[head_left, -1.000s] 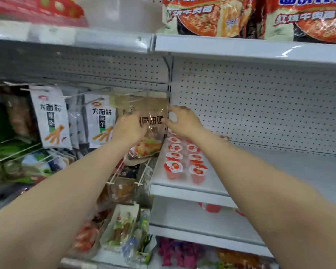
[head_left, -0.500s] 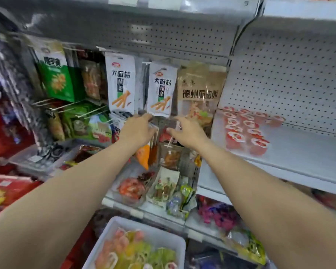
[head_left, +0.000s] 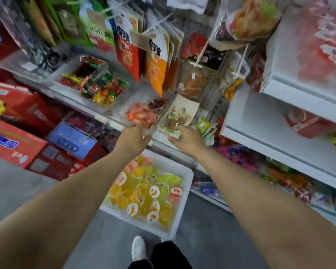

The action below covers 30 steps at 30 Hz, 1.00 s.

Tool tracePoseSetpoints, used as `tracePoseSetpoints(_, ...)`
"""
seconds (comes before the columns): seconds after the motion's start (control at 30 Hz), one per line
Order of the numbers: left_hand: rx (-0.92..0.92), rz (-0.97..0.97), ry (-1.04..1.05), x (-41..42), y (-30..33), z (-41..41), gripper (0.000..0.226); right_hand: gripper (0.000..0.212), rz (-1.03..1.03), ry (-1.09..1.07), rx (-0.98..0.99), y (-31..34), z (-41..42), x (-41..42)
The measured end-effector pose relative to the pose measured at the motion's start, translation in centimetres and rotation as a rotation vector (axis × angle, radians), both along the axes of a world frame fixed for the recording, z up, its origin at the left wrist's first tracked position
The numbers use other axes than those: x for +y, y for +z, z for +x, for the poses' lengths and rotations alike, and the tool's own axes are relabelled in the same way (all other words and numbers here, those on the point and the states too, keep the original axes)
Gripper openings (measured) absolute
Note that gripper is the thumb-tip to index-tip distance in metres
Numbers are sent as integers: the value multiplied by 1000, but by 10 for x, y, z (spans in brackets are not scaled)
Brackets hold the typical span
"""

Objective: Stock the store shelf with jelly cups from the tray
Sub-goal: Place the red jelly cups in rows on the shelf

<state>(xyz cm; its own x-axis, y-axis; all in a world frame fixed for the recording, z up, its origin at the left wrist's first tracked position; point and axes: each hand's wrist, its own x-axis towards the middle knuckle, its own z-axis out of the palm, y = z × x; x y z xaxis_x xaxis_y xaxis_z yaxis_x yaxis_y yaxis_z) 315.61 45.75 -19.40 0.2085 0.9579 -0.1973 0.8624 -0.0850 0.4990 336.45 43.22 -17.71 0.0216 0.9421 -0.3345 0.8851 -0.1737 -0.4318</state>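
Grey smooth floor (head_left: 17, 191) ran along the foot of the aisle, and the white rectangular plastic tray (head_left: 184, 202) stood on it as the fixed mark for everything else. Up and to the right of the tray rose the white painted metal store shelf (head_left: 260, 121), its boards flat and hard-edged, with blurred red-lidded cups (head_left: 318, 41) already lined up on the upper board. Left of the tray lay red glossy cardboard cartons (head_left: 14, 133). Above the tray hung crinkled foil snack bags (head_left: 155, 61) on wire pegs.

Inside the tray sat the small translucent jelly cups (head_left: 144, 193), yellow, green and pink, with round printed foil lids, heaped loosely. Such cups looked slick and light, likely to shift when one was pulled out.

Just above the tray's far rim, the left hand (head_left: 133, 137) and the right hand (head_left: 186, 140) were both loosely spread with nothing held. I judged the step to be the reach down for a fresh load. The next move called for lowering both hands into the heap and closing on cups by their rims.
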Motion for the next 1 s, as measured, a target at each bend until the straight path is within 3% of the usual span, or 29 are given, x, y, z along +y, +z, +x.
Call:
tracePoseSetpoints(0.2,11,-258,81,-50,-120,-7,57,59,-293,0,16,-125,2,-44)
tracePoseSetpoints(0.47,-74,-395,169,-103,-211,2,51,54,-558,10,44,-228,17,-63)
tracePoseSetpoints(0.77,-128,-388,266,-127,-248,1,47,59,-680,334,-160,-281,16,-55)
tracePoseSetpoints(0.9,-102,-363,268,-128,-249,-1,47,33,-627,391,-234,-291,19,-56)
tracePoseSetpoints(1.0,-82,-355,271,-130,-249,1,48,29,-666,380,-215,-292,23,-57)
